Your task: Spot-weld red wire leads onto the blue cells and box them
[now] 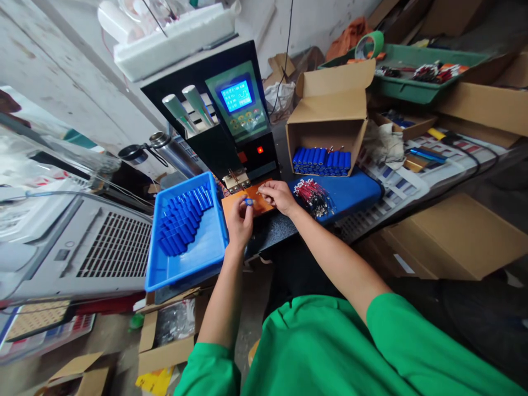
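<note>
My left hand [240, 221] is closed around a blue cylindrical battery cell [248, 202], one end of it showing past the fingers. Beside it, my right hand [277, 196] pinches something small over the orange board [264, 206]; what it holds is too small to make out. Just behind both hands are the electrodes [236, 179] of a black spot welder [231, 99] with a lit blue screen. To the right lies a bundle of red and black wire leads [315, 197]. Several blue cells [181, 223] lie in rows in a blue tray [223, 231] on the left.
An open cardboard box [330, 121] with stacked blue cells stands behind the wires. A steel flask [175, 154] is left of the welder. A green tray [437, 58] with wires and tape sits at the back right. Another carton [457, 236] lies at the right.
</note>
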Demonstrator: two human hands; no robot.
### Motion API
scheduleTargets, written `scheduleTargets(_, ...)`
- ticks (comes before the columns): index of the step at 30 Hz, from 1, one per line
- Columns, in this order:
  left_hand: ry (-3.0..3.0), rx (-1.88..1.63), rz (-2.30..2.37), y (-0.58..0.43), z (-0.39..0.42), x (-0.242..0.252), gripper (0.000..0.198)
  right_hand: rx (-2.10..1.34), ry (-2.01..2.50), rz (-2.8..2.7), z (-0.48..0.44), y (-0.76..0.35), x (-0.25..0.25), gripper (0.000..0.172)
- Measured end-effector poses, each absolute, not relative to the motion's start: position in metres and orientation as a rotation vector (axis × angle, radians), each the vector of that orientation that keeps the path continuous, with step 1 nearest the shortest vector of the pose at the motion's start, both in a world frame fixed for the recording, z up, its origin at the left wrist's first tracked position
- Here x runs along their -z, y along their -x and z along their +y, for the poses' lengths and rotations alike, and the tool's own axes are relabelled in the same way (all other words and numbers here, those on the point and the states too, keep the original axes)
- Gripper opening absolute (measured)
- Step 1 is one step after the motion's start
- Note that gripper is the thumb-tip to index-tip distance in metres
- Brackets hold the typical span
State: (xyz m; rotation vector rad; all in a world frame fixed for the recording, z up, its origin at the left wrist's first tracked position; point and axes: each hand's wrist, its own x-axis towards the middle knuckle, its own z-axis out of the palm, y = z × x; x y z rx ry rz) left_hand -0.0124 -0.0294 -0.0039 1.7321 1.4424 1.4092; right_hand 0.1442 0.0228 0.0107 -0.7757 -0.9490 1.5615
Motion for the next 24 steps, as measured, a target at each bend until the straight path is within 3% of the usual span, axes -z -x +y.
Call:
scheduleTargets(10, -1.733, -1.341, 1.556, 0.017, -0.011, -0.011, 0.019, -1.529, 0.797, -0.919, 0.025, -0.139, -0.012, 0.035)
scheduleTargets(24, -1.736, -1.351, 1.506, 0.013, -0.005, -0.002, 0.023, -1.466, 0.849, -0.953, 0.027, -0.133, -0.011, 0.028)
